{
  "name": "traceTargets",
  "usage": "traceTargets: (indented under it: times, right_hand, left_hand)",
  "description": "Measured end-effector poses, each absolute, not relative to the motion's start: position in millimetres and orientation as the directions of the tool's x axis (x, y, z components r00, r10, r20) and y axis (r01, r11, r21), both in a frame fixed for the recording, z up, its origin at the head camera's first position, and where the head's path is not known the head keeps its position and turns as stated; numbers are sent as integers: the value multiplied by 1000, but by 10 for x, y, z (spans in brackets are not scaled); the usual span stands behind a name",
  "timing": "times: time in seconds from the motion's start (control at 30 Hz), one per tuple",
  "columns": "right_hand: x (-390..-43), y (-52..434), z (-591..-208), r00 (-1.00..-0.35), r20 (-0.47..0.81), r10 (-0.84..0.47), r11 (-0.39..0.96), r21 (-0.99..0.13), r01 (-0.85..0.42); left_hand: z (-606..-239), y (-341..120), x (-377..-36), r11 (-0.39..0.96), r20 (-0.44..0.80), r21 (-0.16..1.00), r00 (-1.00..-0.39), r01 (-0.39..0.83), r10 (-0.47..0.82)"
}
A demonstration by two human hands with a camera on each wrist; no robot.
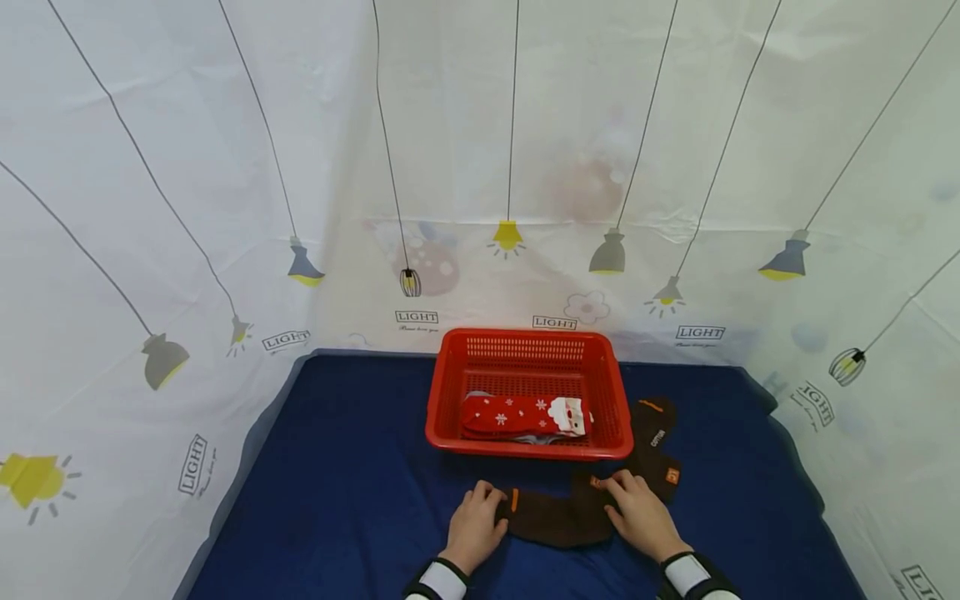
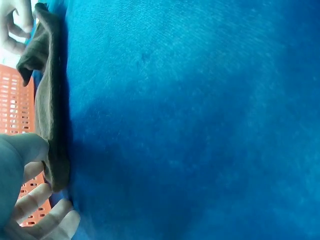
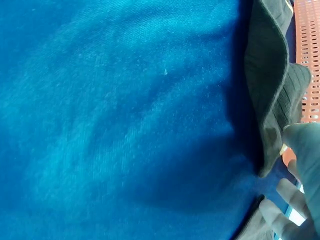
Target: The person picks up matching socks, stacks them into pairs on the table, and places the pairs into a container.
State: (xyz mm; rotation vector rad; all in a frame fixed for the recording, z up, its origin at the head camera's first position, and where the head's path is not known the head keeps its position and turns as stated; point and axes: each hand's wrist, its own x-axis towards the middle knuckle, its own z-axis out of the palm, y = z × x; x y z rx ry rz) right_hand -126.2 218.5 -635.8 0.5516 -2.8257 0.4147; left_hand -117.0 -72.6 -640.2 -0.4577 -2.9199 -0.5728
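Observation:
A dark brown sock (image 1: 555, 517) with small orange marks lies on the blue cloth just in front of the red basket (image 1: 525, 452). My left hand (image 1: 476, 521) pinches its left end, thumb on top in the left wrist view (image 2: 25, 185). My right hand (image 1: 637, 510) grips the sock's right end, lifting the edge of the brown sock (image 3: 267, 75) off the cloth. The same brown sock (image 2: 50, 100) stands up along the basket side. A red Santa sock (image 1: 525, 415) lies inside the basket.
A second brown sock (image 1: 656, 433) lies to the right of the basket, partly behind my right hand. The blue cloth (image 1: 337, 467) covers the table, and white curtains with lamp prints (image 1: 225, 208) close in the left, back and right sides.

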Motion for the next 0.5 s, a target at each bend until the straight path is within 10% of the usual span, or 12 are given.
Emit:
traceTargets:
  times: [0.5]
  right_hand:
    - [-1338, 2017, -6472, -929, 188, -319, 916, -192, -353]
  left_hand:
    - [-6410, -638, -1217, 893, 167, 258, -928, 368, 334]
